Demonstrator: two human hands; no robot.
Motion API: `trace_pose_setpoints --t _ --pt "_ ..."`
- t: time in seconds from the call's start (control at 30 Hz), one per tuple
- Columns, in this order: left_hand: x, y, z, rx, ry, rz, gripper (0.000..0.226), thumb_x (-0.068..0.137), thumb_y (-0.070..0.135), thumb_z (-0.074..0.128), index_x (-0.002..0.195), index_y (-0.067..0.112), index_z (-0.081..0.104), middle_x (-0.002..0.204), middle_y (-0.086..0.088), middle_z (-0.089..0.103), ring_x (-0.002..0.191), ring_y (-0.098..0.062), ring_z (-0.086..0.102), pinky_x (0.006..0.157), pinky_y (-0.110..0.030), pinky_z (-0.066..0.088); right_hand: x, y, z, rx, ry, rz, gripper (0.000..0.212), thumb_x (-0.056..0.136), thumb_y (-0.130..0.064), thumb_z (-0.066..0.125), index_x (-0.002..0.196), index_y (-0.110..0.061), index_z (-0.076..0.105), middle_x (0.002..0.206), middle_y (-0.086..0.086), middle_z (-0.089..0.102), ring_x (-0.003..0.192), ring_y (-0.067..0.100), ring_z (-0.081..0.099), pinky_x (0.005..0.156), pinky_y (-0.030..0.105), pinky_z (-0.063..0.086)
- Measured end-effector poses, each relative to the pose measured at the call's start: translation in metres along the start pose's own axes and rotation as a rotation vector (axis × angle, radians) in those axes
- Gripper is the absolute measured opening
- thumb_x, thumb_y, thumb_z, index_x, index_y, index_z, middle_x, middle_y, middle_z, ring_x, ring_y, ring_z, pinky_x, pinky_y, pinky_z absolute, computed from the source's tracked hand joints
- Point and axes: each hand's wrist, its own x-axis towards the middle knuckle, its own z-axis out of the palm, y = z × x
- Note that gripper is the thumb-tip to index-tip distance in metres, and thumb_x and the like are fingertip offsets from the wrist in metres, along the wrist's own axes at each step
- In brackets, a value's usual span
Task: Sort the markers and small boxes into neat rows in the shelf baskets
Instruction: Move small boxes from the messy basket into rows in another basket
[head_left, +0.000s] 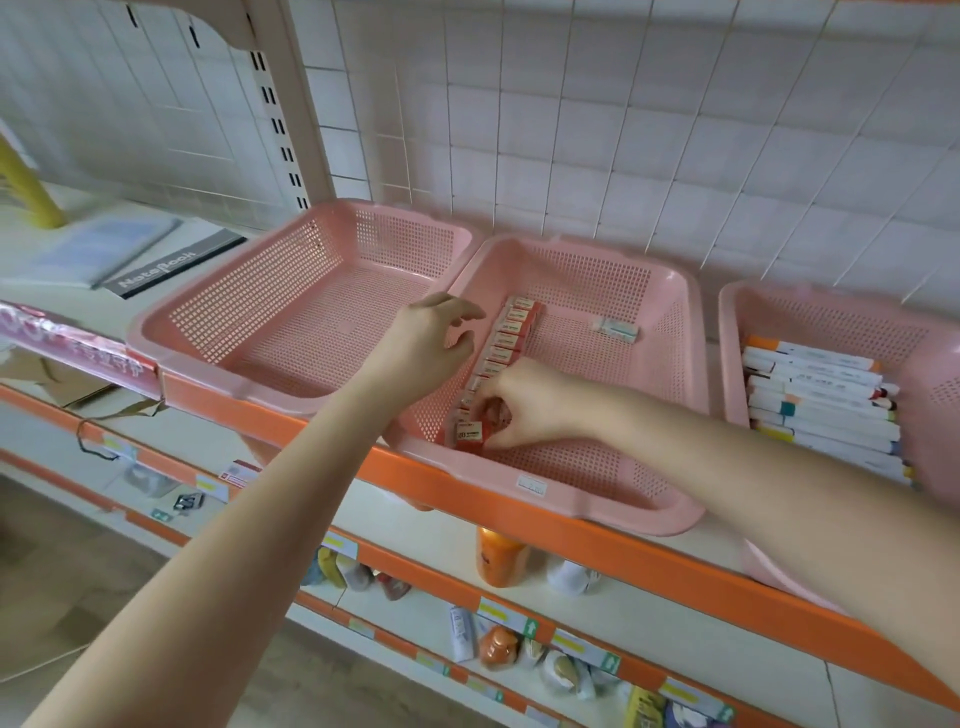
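Three pink baskets sit side by side on the shelf: the left basket, the middle basket and the right basket. Along the middle basket's left wall runs one row of small boxes, roughly a dozen (blur hinders an exact count), its long axis near to far. One lone box lies far right in the same basket. The right hand pinches the row's near end with curled fingers. The left hand hovers over the wall, fingers loosely spread, holding nothing. About ten markers lie left-to-right in the right basket.
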Motion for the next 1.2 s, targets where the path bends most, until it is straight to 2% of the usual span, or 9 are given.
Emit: trace_pose_setpoints --t 0.13,0.3,0.4,0.53,0.63,0.77,1.0,1.1,1.2 --pt "0.0 -0.004 0.003 0.02 -0.007 0.019 0.031 0.084 0.005 0.059 0.113 0.01 0.066 0.114 -0.006 0.062 0.099 -0.017 0.059 0.085 -0.018 0.039 0.008 -0.005 -0.003 -0.015 -0.026 -0.074 0.036 0.078 -0.025 0.073 0.111 -0.014 0.064 0.088 -0.003 0.066 0.079 0.012 0.06 0.061 0.014 0.041" --pt "0.0 -0.005 0.003 0.024 0.005 0.043 0.029 0.083 0.006 0.059 0.111 0.01 0.067 0.113 -0.007 0.062 0.096 -0.019 0.06 0.088 -0.029 0.047 0.014 -0.003 0.003 -0.085 -0.075 -0.145 0.034 0.078 -0.022 0.068 0.112 -0.023 0.065 0.09 -0.003 0.068 0.08 0.014 0.061 0.07 0.034 0.053" --pt "0.0 -0.007 0.004 0.033 0.002 0.041 0.028 0.084 0.007 0.058 0.11 0.012 0.067 0.114 -0.005 0.061 0.091 -0.019 0.061 0.085 -0.035 0.05 0.014 0.0 0.005 -0.161 -0.098 -0.143 0.04 0.08 -0.023 0.067 0.119 -0.027 0.06 0.097 -0.002 0.065 0.086 0.015 0.06 0.069 0.032 0.051" --pt "0.0 -0.007 0.004 0.037 -0.002 0.038 0.029 0.083 0.007 0.058 0.11 0.012 0.067 0.115 -0.004 0.061 0.093 -0.018 0.061 0.085 -0.03 0.049 0.016 0.003 0.007 -0.223 -0.08 -0.166 0.044 0.081 -0.027 0.066 0.123 -0.03 0.056 0.105 -0.002 0.064 0.097 0.016 0.058 0.069 0.027 0.044" --pt "0.0 -0.006 0.004 0.04 -0.005 0.037 0.029 0.083 0.005 0.058 0.11 0.011 0.067 0.115 -0.005 0.061 0.096 -0.018 0.06 0.086 -0.026 0.047 0.018 0.003 0.009 -0.334 -0.037 -0.198 0.046 0.081 -0.032 0.066 0.124 -0.03 0.054 0.106 0.0 0.065 0.1 0.02 0.058 0.075 0.031 0.048" --pt "-0.001 -0.004 0.004 0.041 -0.008 0.04 0.028 0.082 0.004 0.059 0.109 0.01 0.068 0.115 -0.005 0.061 0.099 -0.02 0.06 0.088 -0.032 0.048 0.018 0.003 0.011 -0.385 -0.012 -0.211 0.047 0.082 -0.032 0.065 0.128 -0.028 0.052 0.11 0.001 0.062 0.105 0.021 0.056 0.077 0.031 0.048" --pt "-0.002 -0.001 0.001 0.073 -0.056 0.022 0.029 0.083 0.005 0.056 0.109 0.011 0.067 0.118 -0.004 0.06 0.103 -0.02 0.059 0.091 -0.031 0.047 -0.004 0.022 -0.016 -0.163 -0.027 -0.069 0.048 0.084 -0.04 0.066 0.129 -0.027 0.055 0.116 -0.001 0.058 0.108 0.015 0.051 0.089 0.031 0.045" --pt "-0.002 0.0 0.001 0.1 -0.067 0.027 0.029 0.084 0.006 0.056 0.11 0.011 0.067 0.118 -0.004 0.06 0.105 -0.02 0.058 0.091 -0.027 0.044 -0.02 0.042 -0.023 -0.189 0.026 0.059 0.037 0.083 -0.038 0.066 0.118 -0.025 0.062 0.108 -0.004 0.061 0.099 0.015 0.057 0.084 0.036 0.05" --pt "-0.002 0.001 0.001 0.113 -0.08 0.027 0.029 0.084 0.006 0.056 0.11 0.011 0.067 0.118 -0.004 0.06 0.107 -0.02 0.056 0.092 -0.027 0.043 -0.03 0.053 -0.013 -0.263 -0.039 0.196 0.051 0.078 -0.046 0.069 0.122 -0.022 0.058 0.11 -0.002 0.061 0.098 0.017 0.058 0.082 0.037 0.051"
